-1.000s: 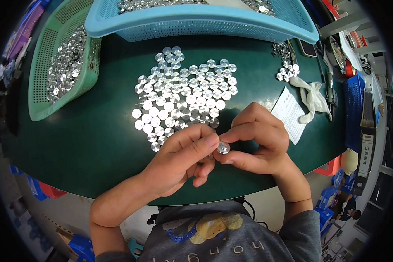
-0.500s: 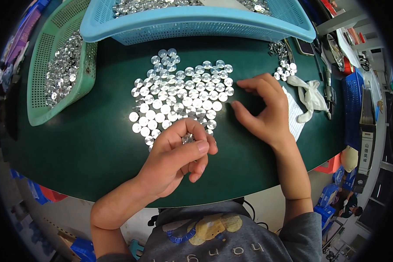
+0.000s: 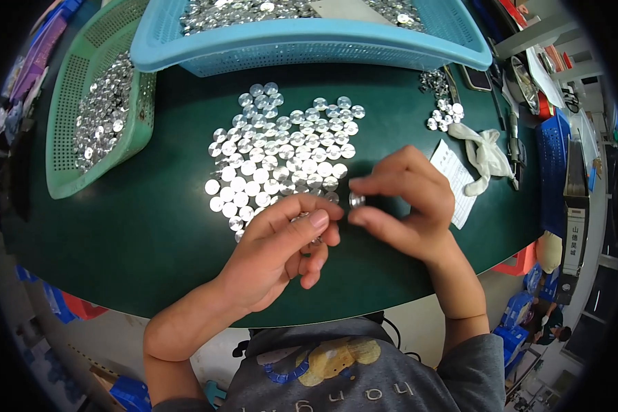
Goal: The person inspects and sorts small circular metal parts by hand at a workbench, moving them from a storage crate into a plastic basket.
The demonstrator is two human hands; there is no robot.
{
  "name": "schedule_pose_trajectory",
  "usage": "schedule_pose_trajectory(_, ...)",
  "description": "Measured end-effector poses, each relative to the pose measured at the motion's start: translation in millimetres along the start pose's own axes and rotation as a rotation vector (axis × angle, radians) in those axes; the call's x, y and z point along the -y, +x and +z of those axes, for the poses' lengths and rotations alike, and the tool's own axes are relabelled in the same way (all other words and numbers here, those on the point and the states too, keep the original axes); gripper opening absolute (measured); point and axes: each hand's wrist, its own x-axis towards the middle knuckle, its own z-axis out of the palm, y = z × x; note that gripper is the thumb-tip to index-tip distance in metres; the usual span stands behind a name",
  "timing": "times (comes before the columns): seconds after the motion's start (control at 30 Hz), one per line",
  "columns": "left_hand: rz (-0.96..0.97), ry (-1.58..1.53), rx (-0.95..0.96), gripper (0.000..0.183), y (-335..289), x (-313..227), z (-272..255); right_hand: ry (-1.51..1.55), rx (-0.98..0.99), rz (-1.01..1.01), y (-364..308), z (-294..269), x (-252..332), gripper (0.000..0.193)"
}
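Many shiny round metal discs (image 3: 254,159) lie spread in one layer on the dark green table. My left hand (image 3: 278,244) is curled just in front of them, and bits of silvery metal, apparently more discs, show between its fingers. Close by on its right, my right hand (image 3: 408,206) pinches a single metal disc (image 3: 356,199) between thumb and fingertips, tilted on edge above the table. The left palm and most of what it holds are hidden by the fingers.
A blue basket (image 3: 309,31) of metal discs stands at the back. At the left is a green basket (image 3: 144,113) with more. Small metal parts (image 3: 445,115), a phone (image 3: 476,77), a white glove (image 3: 489,159) and a printed paper sheet (image 3: 464,199) lie to the right.
My right hand has moved down and left toward my left hand and now pinches a disc. A couple of discs have left the right edge of the spread. My left hand stays nearly in place.
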Motion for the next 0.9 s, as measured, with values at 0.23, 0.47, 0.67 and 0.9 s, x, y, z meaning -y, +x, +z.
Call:
schedule_pose_trajectory(0.23, -0.046, 0.007, 0.095, 0.028, -0.8, 1.1, 3.0, 0.071, 0.035, -0.066, -0.2, 5.7, 10.8, 0.030)
schedule_pose_trajectory(0.47, -0.048, 0.024, 0.093, 0.023, -0.4, 2.9, 2.7, 0.069, 0.027, -0.087, -0.5, 6.1, 10.0, 0.031)
schedule_pose_trajectory(0.67, -0.047, 0.020, 0.092, 0.022, 0.0, 3.2, 1.8, 0.066, 0.038, -0.093, -0.6, 6.5, 9.5, 0.031)
schedule_pose_trajectory(0.9, -0.047, -0.013, 0.097, 0.021, -0.6, 3.7, 1.1, 0.083, 0.046, -0.085, 0.1, 5.9, 10.6, 0.032)
